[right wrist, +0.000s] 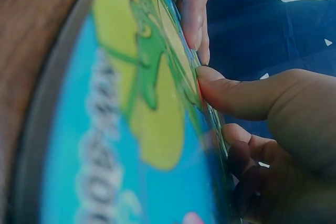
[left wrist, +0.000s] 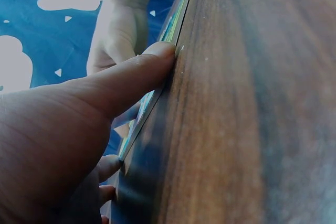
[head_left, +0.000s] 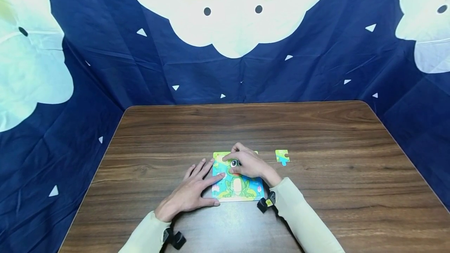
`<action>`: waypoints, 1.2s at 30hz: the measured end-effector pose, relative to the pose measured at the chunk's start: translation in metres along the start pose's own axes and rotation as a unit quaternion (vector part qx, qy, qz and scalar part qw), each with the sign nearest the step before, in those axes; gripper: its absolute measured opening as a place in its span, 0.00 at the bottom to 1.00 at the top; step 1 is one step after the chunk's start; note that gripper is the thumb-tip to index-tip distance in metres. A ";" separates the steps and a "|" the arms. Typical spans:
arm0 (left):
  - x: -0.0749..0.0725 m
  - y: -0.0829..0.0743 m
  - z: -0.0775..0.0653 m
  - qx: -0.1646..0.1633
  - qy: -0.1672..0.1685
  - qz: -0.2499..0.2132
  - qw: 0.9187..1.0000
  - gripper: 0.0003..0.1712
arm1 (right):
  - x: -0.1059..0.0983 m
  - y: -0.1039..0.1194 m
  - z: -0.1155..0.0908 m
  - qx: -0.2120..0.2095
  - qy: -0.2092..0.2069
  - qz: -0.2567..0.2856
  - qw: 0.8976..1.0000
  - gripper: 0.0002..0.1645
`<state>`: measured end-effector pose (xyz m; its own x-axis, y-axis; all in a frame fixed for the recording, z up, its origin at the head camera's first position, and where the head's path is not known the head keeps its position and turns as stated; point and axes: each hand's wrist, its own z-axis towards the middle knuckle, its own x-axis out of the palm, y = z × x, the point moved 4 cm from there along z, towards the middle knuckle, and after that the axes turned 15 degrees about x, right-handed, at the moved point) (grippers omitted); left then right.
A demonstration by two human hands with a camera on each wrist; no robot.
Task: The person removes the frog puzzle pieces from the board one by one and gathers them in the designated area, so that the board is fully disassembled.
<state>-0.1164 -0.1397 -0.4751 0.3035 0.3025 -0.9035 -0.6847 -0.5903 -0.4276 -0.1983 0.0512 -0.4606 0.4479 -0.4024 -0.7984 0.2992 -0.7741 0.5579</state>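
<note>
A frog jigsaw puzzle (head_left: 239,194) lies flat in a thin board, its picture blue, yellow and green. My left hand (head_left: 188,191) is spread at its left side, with thumb and forefinger on the board's edge and face. Over the upper part bends my right hand (head_left: 249,163), its thumb and forefinger on either side of a puzzle piece (head_left: 233,163) with the frog's eye. In the right wrist view the thumb (right wrist: 236,95) touches the puzzle surface. That hand hides the puzzle's upper right. A loose puzzle piece (head_left: 282,155), yellow-green and blue, lies to the right.
The wooden table (head_left: 334,159) extends around the puzzle on all sides. Behind it hangs a dark blue cloth (head_left: 242,77) with white clouds and small triangles. Each wrist wears a small black camera, the right one (head_left: 263,204) close to the board's lower right corner.
</note>
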 end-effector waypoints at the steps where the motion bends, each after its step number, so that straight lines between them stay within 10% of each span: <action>1: 0.000 0.000 0.000 0.000 -0.001 0.000 1.000 0.44 | 0.000 0.000 0.000 -0.001 -0.001 -0.001 1.000 0.23; 36: -0.002 -0.002 0.000 0.000 0.000 -0.008 1.000 0.44 | -0.004 0.000 0.004 0.005 0.012 -0.014 1.000 0.24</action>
<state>-0.1156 -0.1396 -0.4730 0.3146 0.3129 -0.8962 -0.6789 -0.5856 -0.4428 -0.2033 0.0512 -0.4586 0.4602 -0.3682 -0.8079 0.3034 -0.7899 0.5329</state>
